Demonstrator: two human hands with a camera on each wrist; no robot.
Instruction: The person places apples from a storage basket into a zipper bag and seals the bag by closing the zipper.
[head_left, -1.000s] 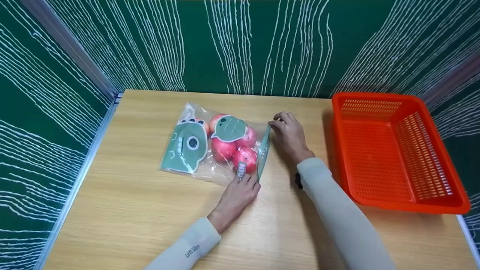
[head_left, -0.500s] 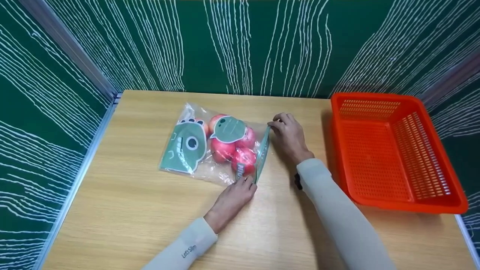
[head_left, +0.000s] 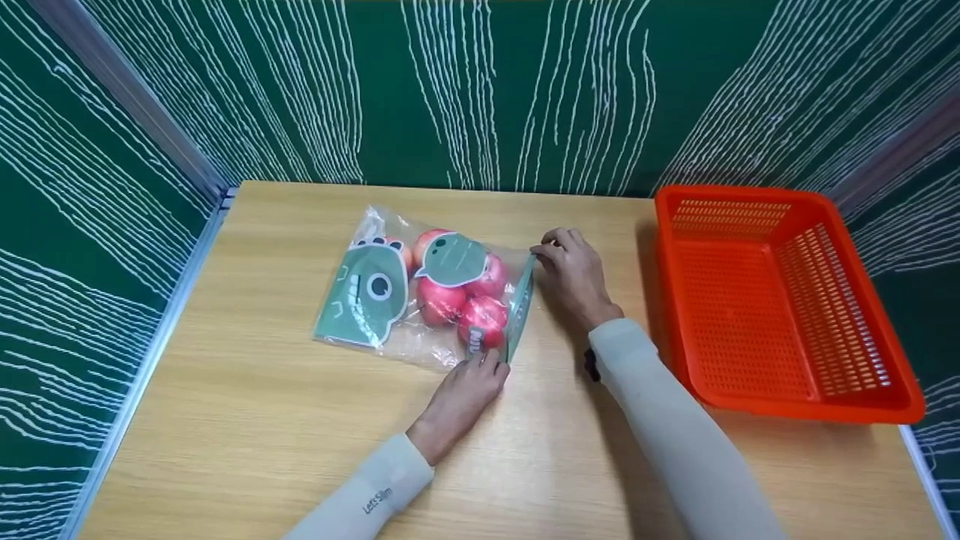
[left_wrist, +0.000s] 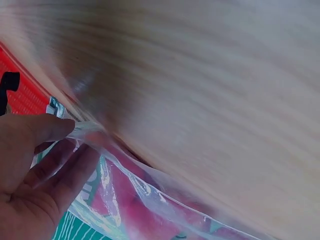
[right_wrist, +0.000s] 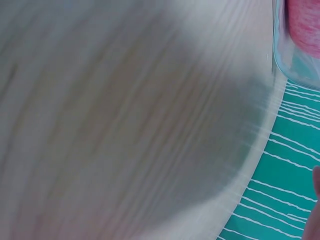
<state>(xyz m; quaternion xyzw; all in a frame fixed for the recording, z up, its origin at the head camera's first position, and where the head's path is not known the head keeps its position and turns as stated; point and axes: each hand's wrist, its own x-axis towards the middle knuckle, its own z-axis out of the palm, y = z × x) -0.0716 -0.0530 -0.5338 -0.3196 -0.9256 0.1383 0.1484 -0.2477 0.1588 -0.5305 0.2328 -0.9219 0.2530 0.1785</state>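
Observation:
A clear plastic zip bag [head_left: 431, 349] with a green dinosaur print lies flat on the table, its green-edged mouth facing right. Inside are several red apples [head_left: 441, 301], partly covered by the print. My left hand [head_left: 463, 390] pinches the near corner of the bag's mouth; in the left wrist view the thumb and fingers of that hand [left_wrist: 45, 165] hold the clear film. At the far corner of the mouth, my right hand [head_left: 574, 274] pinches the green edge between thumb and fingertips. The right wrist view catches only a sliver of that hand [right_wrist: 314, 210].
A red plastic basket [head_left: 675, 315] with slotted walls stands on the right of the wooden table [head_left: 247, 420], close to my right forearm. Green panels with white wavy lines [head_left: 420, 90] rise behind the table and at both sides.
Both hands keep their hold on the bag's mouth corners. The left hand has shifted slightly along the near corner; the whole scene has drifted a little left in the head view.

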